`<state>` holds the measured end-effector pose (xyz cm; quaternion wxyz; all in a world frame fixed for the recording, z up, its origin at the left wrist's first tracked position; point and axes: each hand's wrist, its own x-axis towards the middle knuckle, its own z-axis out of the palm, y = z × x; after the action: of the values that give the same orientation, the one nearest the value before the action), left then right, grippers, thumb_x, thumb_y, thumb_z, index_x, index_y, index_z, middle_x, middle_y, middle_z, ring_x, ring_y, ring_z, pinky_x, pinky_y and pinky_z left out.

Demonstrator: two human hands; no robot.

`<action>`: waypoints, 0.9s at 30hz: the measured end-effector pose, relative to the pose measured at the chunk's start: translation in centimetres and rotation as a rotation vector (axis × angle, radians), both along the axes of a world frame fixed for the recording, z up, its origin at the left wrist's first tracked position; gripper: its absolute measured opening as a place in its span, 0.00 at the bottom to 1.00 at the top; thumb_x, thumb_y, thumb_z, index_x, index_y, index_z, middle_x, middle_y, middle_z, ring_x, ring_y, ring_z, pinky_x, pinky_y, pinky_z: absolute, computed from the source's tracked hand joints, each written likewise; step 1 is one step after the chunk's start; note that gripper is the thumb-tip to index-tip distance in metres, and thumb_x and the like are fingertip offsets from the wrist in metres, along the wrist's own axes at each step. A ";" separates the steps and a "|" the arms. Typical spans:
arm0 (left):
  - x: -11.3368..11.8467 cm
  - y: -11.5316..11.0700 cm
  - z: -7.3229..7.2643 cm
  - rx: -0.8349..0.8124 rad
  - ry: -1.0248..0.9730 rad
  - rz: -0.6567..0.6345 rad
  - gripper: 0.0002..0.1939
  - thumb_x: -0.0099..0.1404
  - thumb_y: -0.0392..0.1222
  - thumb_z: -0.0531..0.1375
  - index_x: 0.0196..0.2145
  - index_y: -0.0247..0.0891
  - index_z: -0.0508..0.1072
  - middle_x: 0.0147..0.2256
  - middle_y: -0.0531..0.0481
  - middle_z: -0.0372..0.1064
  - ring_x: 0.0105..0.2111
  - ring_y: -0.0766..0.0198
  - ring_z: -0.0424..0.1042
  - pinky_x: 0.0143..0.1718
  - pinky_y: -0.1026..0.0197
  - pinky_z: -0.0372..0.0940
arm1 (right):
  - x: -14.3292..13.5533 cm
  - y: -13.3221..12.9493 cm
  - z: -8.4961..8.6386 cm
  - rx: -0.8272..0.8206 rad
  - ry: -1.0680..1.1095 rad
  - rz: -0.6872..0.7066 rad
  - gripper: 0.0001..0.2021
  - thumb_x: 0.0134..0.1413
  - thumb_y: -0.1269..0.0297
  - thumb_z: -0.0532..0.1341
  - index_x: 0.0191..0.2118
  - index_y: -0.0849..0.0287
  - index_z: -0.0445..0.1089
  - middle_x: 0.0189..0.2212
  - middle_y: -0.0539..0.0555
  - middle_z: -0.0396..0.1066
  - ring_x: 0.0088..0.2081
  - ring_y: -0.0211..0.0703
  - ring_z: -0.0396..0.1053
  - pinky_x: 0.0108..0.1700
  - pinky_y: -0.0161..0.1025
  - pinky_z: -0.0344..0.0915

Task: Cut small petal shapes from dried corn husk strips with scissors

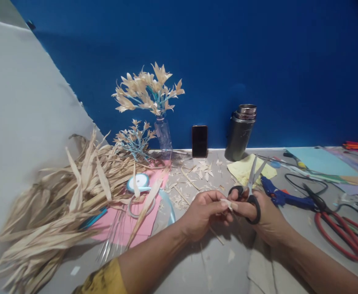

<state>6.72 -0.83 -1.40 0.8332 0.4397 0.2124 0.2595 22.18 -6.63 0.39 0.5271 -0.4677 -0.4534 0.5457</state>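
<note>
Near the middle of the table, my left hand (205, 214) pinches a small pale piece of husk (227, 203) between thumb and fingers. My right hand (260, 216) meets it there, its thumb and fingertips on the same piece. Black-handled scissors (253, 190) hang on my right hand's fingers, blades apart and pointing up and away from the husk piece. Small husk scraps (204, 169) are scattered on the table beyond my hands.
Dried husks (50, 200) are heaped at left beside pink paper (144, 228) and a ribbon roll (138, 182). Behind stand a bottle of husk flowers (163, 136), a phone (199, 141) and a flask (240, 132). At right lie a blue glue gun (285, 198) and red-handled scissors (335, 224).
</note>
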 end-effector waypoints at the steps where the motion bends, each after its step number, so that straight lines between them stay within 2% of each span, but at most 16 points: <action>1: 0.1 0.0 0.0 -0.010 0.002 0.005 0.17 0.53 0.48 0.70 0.28 0.33 0.70 0.22 0.48 0.71 0.23 0.68 0.69 0.28 0.65 0.63 | 0.0 0.0 0.0 -0.001 0.000 -0.005 0.11 0.49 0.60 0.70 0.29 0.60 0.70 0.20 0.52 0.74 0.26 0.42 0.69 0.32 0.37 0.62; 4: 0.2 0.0 -0.1 -0.035 -0.005 0.043 0.17 0.52 0.47 0.71 0.28 0.34 0.70 0.22 0.50 0.70 0.22 0.68 0.68 0.28 0.65 0.62 | 0.0 -0.1 0.0 0.020 0.013 -0.017 0.12 0.47 0.57 0.69 0.30 0.58 0.69 0.20 0.50 0.73 0.26 0.43 0.69 0.32 0.37 0.61; 7: 0.2 -0.1 -0.2 -0.041 -0.005 0.090 0.18 0.51 0.47 0.72 0.29 0.34 0.69 0.22 0.51 0.70 0.21 0.69 0.68 0.27 0.66 0.61 | -0.1 -0.2 0.2 0.006 -0.114 -0.072 0.11 0.47 0.58 0.69 0.31 0.58 0.69 0.21 0.50 0.74 0.26 0.44 0.69 0.31 0.37 0.61; 10: 0.2 -0.3 -0.4 -0.057 -0.005 0.065 0.19 0.50 0.47 0.73 0.29 0.34 0.69 0.22 0.50 0.70 0.21 0.70 0.68 0.27 0.67 0.61 | 0.1 -0.3 0.0 -0.033 -0.206 -0.109 0.12 0.47 0.58 0.69 0.32 0.58 0.69 0.20 0.51 0.74 0.25 0.44 0.68 0.30 0.38 0.60; 14: 0.1 -0.4 -0.2 -0.160 -0.071 0.008 0.18 0.51 0.46 0.73 0.29 0.33 0.69 0.22 0.52 0.68 0.22 0.70 0.68 0.27 0.67 0.61 | 0.7 -0.1 -0.9 -0.024 0.019 0.007 0.14 0.46 0.56 0.69 0.33 0.58 0.69 0.20 0.49 0.70 0.25 0.42 0.66 0.29 0.37 0.58; 16: 0.0 -0.4 0.2 -0.181 -0.096 0.031 0.17 0.52 0.46 0.72 0.30 0.34 0.70 0.22 0.53 0.67 0.22 0.70 0.67 0.27 0.67 0.62 | 0.9 0.1 -1.2 -0.010 0.128 0.000 0.14 0.46 0.55 0.70 0.32 0.59 0.69 0.20 0.47 0.66 0.23 0.39 0.62 0.27 0.36 0.55; 19: 0.0 -0.2 0.7 -0.111 -0.066 0.081 0.16 0.54 0.46 0.71 0.29 0.33 0.71 0.22 0.52 0.67 0.21 0.70 0.66 0.26 0.67 0.60 | 0.9 0.1 -1.3 0.032 0.071 -0.034 0.14 0.46 0.56 0.69 0.34 0.59 0.69 0.21 0.46 0.65 0.24 0.38 0.60 0.29 0.36 0.56; 24: 0.4 -0.4 0.7 0.014 0.075 0.119 0.14 0.52 0.45 0.69 0.28 0.34 0.71 0.20 0.51 0.68 0.20 0.70 0.66 0.26 0.66 0.58 | 0.6 -0.1 -1.1 0.012 -0.188 -0.117 0.12 0.51 0.57 0.67 0.34 0.58 0.68 0.23 0.50 0.71 0.29 0.45 0.67 0.34 0.40 0.58; 27: 0.4 -0.5 0.5 0.029 0.081 0.119 0.10 0.50 0.40 0.67 0.27 0.34 0.70 0.20 0.51 0.68 0.20 0.69 0.66 0.27 0.65 0.59 | 0.4 -0.1 -1.0 -0.008 -0.131 -0.122 0.14 0.48 0.55 0.69 0.33 0.58 0.68 0.22 0.49 0.70 0.28 0.45 0.67 0.32 0.39 0.58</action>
<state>7.11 -1.32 -0.89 0.8006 0.4482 0.2679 0.2938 22.60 -6.72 -0.57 0.5266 -0.5311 -0.4556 0.4828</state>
